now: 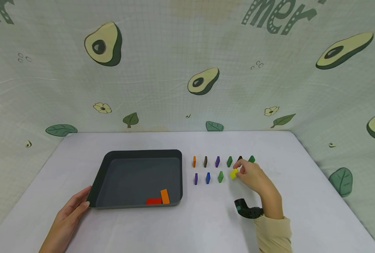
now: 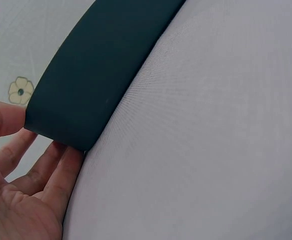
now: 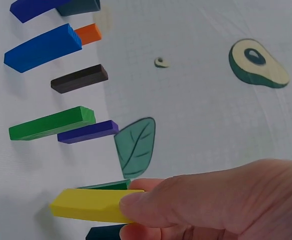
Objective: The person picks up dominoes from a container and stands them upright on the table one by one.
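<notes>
My right hand [image 1: 253, 176] pinches a yellow block [image 1: 233, 174] between thumb and fingers at the right end of the front row of standing blocks. In the right wrist view that yellow block [image 3: 85, 205] juts out past the thumb, beside the other blocks. On the left, my left hand [image 1: 69, 215] touches the front left corner of a dark grey tray [image 1: 136, 206]. Its fairly straight fingers [image 2: 60, 175] rest against the tray's end wall in the left wrist view. A red block [image 1: 154, 201] and an orange block [image 1: 165, 196] are in the tray's front right corner.
Blocks stand upright in two rows right of the tray: purple [image 1: 196, 179], blue [image 1: 208, 178] and green [image 1: 220, 176] in front; orange [image 1: 194, 161], brown [image 1: 205, 161] and others behind. My right hand partly covers a dark back-row block. A patterned cloth [image 1: 162, 45] hangs behind the white table.
</notes>
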A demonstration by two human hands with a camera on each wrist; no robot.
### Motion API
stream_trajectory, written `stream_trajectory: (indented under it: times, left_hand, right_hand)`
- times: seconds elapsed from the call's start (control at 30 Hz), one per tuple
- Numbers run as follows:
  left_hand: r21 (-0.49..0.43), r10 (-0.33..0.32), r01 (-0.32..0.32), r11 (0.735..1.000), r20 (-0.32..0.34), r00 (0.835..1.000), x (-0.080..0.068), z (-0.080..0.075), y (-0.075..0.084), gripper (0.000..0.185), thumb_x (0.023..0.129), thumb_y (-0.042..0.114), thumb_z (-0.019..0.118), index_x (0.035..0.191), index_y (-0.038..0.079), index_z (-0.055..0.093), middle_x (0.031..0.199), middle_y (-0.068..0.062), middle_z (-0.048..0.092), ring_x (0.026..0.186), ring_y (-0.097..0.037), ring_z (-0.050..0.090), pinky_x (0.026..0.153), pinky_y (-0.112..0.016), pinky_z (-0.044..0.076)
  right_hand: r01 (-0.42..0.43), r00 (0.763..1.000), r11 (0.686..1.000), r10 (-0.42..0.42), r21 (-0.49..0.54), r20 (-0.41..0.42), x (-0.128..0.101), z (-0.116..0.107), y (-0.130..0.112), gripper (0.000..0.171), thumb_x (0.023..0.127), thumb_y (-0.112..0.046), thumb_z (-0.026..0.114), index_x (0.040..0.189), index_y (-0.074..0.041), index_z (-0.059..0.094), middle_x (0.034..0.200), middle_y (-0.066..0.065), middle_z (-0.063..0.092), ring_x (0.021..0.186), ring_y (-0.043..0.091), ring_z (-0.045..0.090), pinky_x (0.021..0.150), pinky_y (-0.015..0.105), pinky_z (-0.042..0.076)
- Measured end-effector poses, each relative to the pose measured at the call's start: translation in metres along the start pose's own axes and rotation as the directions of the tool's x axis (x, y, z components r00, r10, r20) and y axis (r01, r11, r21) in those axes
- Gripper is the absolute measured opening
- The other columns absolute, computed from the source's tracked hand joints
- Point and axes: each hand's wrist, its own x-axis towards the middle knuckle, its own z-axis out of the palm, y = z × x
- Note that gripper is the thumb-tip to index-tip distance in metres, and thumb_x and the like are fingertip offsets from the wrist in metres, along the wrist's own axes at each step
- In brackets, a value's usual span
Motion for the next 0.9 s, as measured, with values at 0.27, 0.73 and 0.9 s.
stream_trajectory:
  times: [0.27,0.73,0.9]
  left_hand:
    - [0.008,-0.015,0.015,1.000,-0.003,1.000,0.0006,-0.0009,-0.0007,0.051,0.099,0.018,0.046,0.146,0.012,0.028,0.132,0.023,0.040,0.114,0.020,0.037,0.084,0.000,0.033]
    - [-0.008,0.001,-0.001,1.000,0.018,1.000,0.0010,-0.0022,-0.0003,0.051,0.100,0.016,0.044,0.147,0.010,0.027,0.134,0.022,0.038,0.115,0.022,0.035,0.086,0.001,0.034]
    - [-0.021,0.033,-0.032,0.999,0.029,0.999,0.0010,-0.0010,-0.0002,0.050,0.099,0.013,0.044,0.146,0.009,0.027,0.133,0.022,0.040,0.116,0.021,0.036,0.087,0.001,0.034]
  right_hand:
    - [-0.024,1.000,1.000,0.024,0.008,0.020,0.0027,0.0034,0.0047,0.019,0.087,-0.005,0.057,0.107,-0.002,0.057,0.081,0.009,0.049,0.068,0.019,0.044,0.056,0.028,0.035]
    - [-0.054,0.998,0.999,0.055,-0.006,0.041,0.0082,0.0079,0.0068,0.020,0.086,-0.005,0.059,0.106,-0.001,0.058,0.083,0.011,0.052,0.072,0.021,0.047,0.060,0.030,0.040]
    - [-0.050,0.998,0.999,0.050,0.002,0.039,0.0079,0.0086,0.0058,0.021,0.086,-0.006,0.059,0.106,-0.001,0.058,0.082,0.009,0.051,0.071,0.020,0.046,0.058,0.029,0.038]
